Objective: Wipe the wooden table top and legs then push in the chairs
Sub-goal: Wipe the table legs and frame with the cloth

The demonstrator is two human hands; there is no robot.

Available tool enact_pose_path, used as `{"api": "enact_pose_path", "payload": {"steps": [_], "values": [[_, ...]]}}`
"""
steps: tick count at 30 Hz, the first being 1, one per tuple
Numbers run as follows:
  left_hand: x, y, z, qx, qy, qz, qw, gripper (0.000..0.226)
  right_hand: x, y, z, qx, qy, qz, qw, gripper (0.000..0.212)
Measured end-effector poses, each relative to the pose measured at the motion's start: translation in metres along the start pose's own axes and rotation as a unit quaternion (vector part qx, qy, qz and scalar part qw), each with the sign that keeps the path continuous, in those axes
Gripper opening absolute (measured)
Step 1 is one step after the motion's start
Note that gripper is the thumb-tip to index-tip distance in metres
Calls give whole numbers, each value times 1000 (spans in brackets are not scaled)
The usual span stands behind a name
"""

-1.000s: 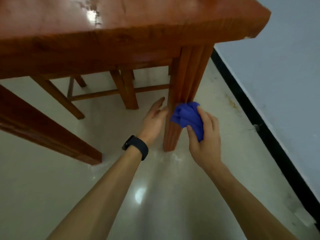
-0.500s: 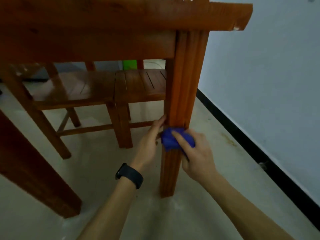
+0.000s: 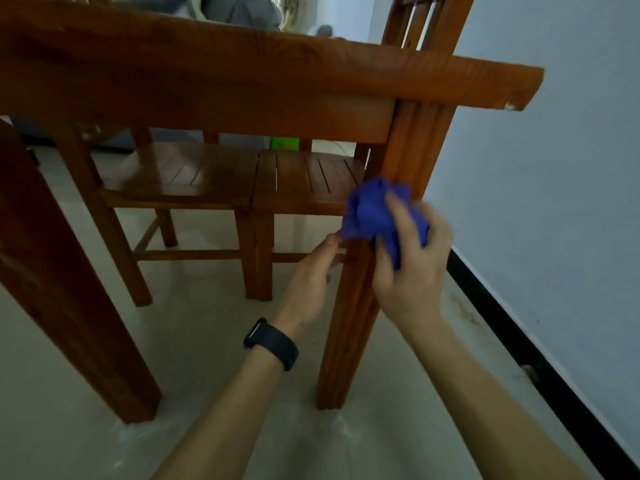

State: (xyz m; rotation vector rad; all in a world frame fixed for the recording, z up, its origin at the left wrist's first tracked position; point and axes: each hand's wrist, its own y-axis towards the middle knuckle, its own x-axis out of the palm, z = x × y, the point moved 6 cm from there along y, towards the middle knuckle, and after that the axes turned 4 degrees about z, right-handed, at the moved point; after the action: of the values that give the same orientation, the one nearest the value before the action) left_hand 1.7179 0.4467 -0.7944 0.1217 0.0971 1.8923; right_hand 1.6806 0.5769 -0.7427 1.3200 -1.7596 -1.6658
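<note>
**Blue cloth held to the corner leg under the worktop**

The worktop (image 3: 242, 64) is seen almost edge-on, so its upper face barely shows; grey shapes (image 3: 242, 8) above it are cut off by the frame and too blurred to name. Both hands are smeared by blur. The right grip (image 3: 412, 268) is curled round a bunched blue cloth (image 3: 374, 213), pressing it on the upper half of the leg (image 3: 349, 323) at the worktop's right corner. Part of the cloth is covered by its fingers. The left grip (image 3: 308, 282), a black wristband (image 3: 272, 342) behind it, holds nothing; its straight fingers touch the leg's left face just under the cloth.

Two slatted wooden chairs (image 3: 304, 181) stand side by side beneath the far edge. A small green object (image 3: 284, 143) behind them is unclear. The floor (image 3: 207, 341) is pale and glossy. The wall (image 3: 554, 202) at right is light blue with a black skirting (image 3: 519, 341).
</note>
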Motion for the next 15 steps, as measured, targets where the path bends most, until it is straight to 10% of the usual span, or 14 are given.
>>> {"api": "enact_pose_path", "payload": {"steps": [5, 12, 15], "values": [[6, 3, -14, 2, 16, -19, 1000, 58, 19, -122, 36, -43, -39, -277, 959, 52], [10, 11, -13, 24, 32, 8, 999, 39, -30, 37, 8, 52, 65, 94, 992, 50], [11, 14, -14, 33, 41, 17, 998, 49, -16, 46, 16, 59, 98, 120, 986, 48]]}}
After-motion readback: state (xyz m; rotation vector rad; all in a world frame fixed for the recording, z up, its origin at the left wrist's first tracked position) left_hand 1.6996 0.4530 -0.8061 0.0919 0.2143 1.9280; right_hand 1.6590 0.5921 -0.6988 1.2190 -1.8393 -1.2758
